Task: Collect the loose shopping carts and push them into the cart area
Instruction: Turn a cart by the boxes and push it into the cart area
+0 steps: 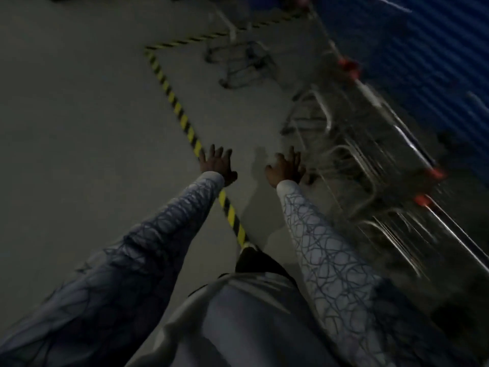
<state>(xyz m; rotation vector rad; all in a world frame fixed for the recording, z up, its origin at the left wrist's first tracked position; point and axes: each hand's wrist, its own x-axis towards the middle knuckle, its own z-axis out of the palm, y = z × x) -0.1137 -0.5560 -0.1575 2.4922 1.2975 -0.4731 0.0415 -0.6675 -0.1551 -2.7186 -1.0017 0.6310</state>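
Floor (pixel 79 128) lies open across the left, edged by striped tape (pixel 182 120) running from upper centre down to us. Our left hand (pixel 218 165) and right hand (pixel 285 168) reach out, fingers spread, holding nothing. Blurred carts (pixel 352 154) line the blue wall (pixel 423 62) at right; another cart (pixel 238 62) stands upper centre, inside the tape.

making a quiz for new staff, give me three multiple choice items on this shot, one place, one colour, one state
1. Where does the row of carts stand?
A. along the blue wall
B. left of the tape
C. behind the person

2. What colours are on the floor tape?
A. red and white
B. yellow and black
C. plain green

3. How are the left hand and right hand?
A. both gripping a handle
B. both open, fingers spread
C. one carrying a bag

Answers: 1 A, the carts line the wall; 2 B, the stripes alternate; 3 B, neither hand grips anything.
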